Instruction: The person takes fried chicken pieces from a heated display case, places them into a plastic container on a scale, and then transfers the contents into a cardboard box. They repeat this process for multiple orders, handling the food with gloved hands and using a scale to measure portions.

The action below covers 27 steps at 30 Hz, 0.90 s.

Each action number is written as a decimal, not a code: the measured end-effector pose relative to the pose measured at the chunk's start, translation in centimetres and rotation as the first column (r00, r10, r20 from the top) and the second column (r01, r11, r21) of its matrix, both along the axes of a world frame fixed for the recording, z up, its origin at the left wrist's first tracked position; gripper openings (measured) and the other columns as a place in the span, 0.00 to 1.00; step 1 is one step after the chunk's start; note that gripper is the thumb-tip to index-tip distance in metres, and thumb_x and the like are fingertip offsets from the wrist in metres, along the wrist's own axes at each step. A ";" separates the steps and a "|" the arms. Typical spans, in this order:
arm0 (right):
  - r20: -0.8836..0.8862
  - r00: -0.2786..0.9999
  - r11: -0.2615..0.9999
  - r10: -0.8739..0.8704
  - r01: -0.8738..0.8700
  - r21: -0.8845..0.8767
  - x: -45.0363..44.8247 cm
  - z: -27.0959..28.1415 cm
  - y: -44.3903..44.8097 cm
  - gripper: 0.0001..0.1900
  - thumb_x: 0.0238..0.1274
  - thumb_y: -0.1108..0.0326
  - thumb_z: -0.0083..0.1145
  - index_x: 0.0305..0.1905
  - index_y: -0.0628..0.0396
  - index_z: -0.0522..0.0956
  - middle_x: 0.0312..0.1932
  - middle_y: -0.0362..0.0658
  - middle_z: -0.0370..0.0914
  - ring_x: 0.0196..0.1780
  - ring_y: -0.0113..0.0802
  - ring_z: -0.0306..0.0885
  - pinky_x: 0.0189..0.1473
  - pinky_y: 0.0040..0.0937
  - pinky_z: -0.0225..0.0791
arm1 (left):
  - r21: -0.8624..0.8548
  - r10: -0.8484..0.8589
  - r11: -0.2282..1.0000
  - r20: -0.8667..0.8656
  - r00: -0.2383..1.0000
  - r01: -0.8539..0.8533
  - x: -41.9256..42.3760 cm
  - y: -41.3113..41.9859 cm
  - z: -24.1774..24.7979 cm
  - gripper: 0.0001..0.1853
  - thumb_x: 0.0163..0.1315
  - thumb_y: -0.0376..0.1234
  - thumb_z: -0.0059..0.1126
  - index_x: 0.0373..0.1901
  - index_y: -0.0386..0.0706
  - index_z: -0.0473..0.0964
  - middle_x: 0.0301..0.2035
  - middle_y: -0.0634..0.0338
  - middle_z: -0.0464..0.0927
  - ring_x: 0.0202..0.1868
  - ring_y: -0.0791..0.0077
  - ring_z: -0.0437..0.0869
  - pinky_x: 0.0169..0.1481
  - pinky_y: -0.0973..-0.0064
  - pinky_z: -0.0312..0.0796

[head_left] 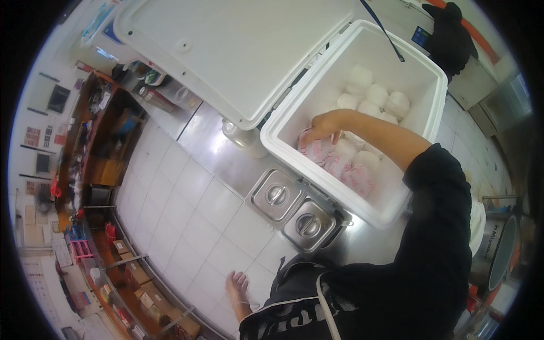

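My right hand [328, 122] reaches down into a white insulated cooler box [272, 135], its fingers curled around a wrapped item with red print [319, 149]. More red-printed wrapped items [356, 179] lie beside it along the near left wall. Several round white pieces [376, 95] are heaped further in; my forearm covers some of them. The cooler's lid [238, 55] is swung fully back to the left. Away from the box, over the tiled floor, my left hand [238, 285] hangs low with its fingers spread and nothing in it.
Two lidded steel pans [309, 225] sit against the cooler's side. Behind them a glass jar [241, 135] stands on the steel counter [206, 138]. A dark strap [384, 32] dangles over the far rim. Shelves with cardboard boxes [155, 297] line the left; a Miyako pot [493, 250] stands right.
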State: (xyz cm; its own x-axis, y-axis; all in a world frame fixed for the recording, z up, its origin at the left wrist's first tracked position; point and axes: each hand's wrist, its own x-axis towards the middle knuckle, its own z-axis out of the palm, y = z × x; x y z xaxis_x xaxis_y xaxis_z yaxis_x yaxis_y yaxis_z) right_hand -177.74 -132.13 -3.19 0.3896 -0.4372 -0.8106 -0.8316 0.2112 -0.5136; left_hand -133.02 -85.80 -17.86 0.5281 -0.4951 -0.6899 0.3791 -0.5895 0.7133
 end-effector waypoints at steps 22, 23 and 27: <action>0.865 0.497 0.602 -0.073 0.713 -0.359 1.8 13.7 14.8 0.27 0.76 0.50 0.52 0.68 0.58 0.71 0.66 0.45 0.74 0.67 0.35 0.73 0.68 0.36 0.67 | -0.477 -0.013 0.879 0.023 1.000 0.023 13.2 20.2 3.2 0.26 0.78 0.47 0.48 0.68 0.42 0.65 0.57 0.50 0.77 0.59 0.63 0.80 0.66 0.64 0.72; 0.863 0.503 0.529 -0.054 0.747 -0.402 5.8 13.8 17.0 0.27 0.75 0.51 0.53 0.68 0.59 0.71 0.63 0.46 0.76 0.66 0.37 0.74 0.67 0.38 0.68 | -0.508 -0.055 0.860 0.011 0.998 0.053 14.0 19.7 4.6 0.28 0.78 0.48 0.49 0.71 0.44 0.62 0.60 0.50 0.75 0.62 0.63 0.77 0.68 0.62 0.70; 0.861 0.503 0.857 0.082 0.406 -0.319 28.8 10.5 30.0 0.24 0.64 0.58 0.59 0.60 0.60 0.75 0.53 0.49 0.80 0.54 0.38 0.80 0.53 0.36 0.75 | -0.734 -0.148 0.663 0.064 0.987 0.148 17.5 17.5 10.9 0.34 0.77 0.49 0.50 0.78 0.52 0.51 0.71 0.48 0.61 0.70 0.60 0.66 0.71 0.56 0.65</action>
